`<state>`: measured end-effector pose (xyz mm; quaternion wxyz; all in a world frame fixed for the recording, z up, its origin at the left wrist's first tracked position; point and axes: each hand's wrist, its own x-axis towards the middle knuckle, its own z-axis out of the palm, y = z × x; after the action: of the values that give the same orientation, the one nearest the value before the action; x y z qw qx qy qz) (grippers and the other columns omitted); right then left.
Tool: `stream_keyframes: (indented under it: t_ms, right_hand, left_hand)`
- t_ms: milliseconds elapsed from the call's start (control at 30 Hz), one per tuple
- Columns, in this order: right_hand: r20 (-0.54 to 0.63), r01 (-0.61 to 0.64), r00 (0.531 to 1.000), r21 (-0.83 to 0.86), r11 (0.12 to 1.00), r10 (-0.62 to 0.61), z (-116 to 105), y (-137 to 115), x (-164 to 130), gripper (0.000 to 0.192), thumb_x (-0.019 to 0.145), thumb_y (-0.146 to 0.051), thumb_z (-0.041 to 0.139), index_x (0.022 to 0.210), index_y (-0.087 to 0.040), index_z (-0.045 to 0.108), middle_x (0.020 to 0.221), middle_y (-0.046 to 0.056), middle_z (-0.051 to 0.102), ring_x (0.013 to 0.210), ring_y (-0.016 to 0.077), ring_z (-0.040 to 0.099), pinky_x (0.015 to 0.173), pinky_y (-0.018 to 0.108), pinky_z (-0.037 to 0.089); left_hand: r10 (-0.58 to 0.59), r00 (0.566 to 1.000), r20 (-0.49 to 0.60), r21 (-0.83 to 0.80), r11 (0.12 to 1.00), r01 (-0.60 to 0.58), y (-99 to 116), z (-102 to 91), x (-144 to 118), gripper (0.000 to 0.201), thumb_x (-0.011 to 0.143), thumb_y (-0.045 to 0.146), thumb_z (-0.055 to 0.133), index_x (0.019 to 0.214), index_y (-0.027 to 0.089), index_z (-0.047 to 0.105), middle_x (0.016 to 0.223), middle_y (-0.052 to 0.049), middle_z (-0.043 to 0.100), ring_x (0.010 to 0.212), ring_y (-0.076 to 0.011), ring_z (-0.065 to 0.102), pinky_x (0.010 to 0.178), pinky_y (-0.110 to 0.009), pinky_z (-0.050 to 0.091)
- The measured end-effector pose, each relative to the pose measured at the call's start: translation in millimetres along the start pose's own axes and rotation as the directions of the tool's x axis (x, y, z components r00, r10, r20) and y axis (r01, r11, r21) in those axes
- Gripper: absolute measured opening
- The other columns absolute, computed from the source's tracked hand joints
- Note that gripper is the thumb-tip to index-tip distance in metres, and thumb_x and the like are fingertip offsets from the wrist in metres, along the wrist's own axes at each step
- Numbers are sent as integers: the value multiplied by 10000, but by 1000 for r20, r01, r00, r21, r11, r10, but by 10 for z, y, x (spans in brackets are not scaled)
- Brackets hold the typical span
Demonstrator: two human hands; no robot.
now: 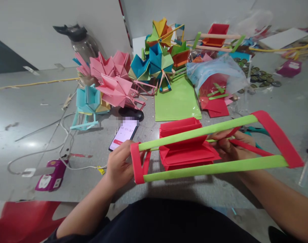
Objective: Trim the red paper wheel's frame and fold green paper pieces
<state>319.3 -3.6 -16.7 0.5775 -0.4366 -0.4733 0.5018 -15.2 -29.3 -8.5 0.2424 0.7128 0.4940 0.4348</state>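
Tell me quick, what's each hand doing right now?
Left hand: closed on the red paper end band of the green-and-red paper frame.
Right hand: closed around a thin red paper strip inside that frame.

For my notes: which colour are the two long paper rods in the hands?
Light green rods, joined by red end bands; head view.

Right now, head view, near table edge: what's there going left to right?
Purple tape dispenser → phone → left hand gripping the red end loop of the paper frame → folded red paper stack → right hand holding a red strip → frame's far red end.
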Motion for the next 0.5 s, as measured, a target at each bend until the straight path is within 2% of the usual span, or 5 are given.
stream_keyframes:
  t_ms: [67,133,200,500]
  right_hand:
    - [-8,-12,1000,22,1000,12,6,-8,-3,209,793,-518,975,820,-346,860,761,24,789,629,209,749,640,348,670]
    - [11,-30,999,51,998,30,21,-33,1,219,769,-509,995,824,-342,865,746,17,788,610,191,743,602,310,657]
    - [52,-39,998,79,996,35,36,-60,12,226,759,-507,1004,831,-338,873,725,11,787,602,168,743,599,271,648]
    - [99,-23,995,116,993,12,22,-60,18,171,797,-471,990,849,-348,883,765,-14,818,652,144,786,629,228,663]
  left_hand:
    - [104,993,-48,17,995,-103,-10,19,15,122,977,281,780,855,275,772,727,-16,694,621,-185,635,567,-321,508]
    - [232,968,-94,23,973,-231,-19,37,35,128,961,227,797,843,254,754,717,-4,693,608,-169,639,543,-299,507]
    - [311,942,-124,25,950,-311,-22,48,53,136,950,195,809,843,236,736,703,13,683,587,-150,630,529,-279,502]
    - [344,925,-163,125,937,-326,43,72,52,219,1024,282,738,814,248,683,694,8,667,562,-150,617,500,-292,496]
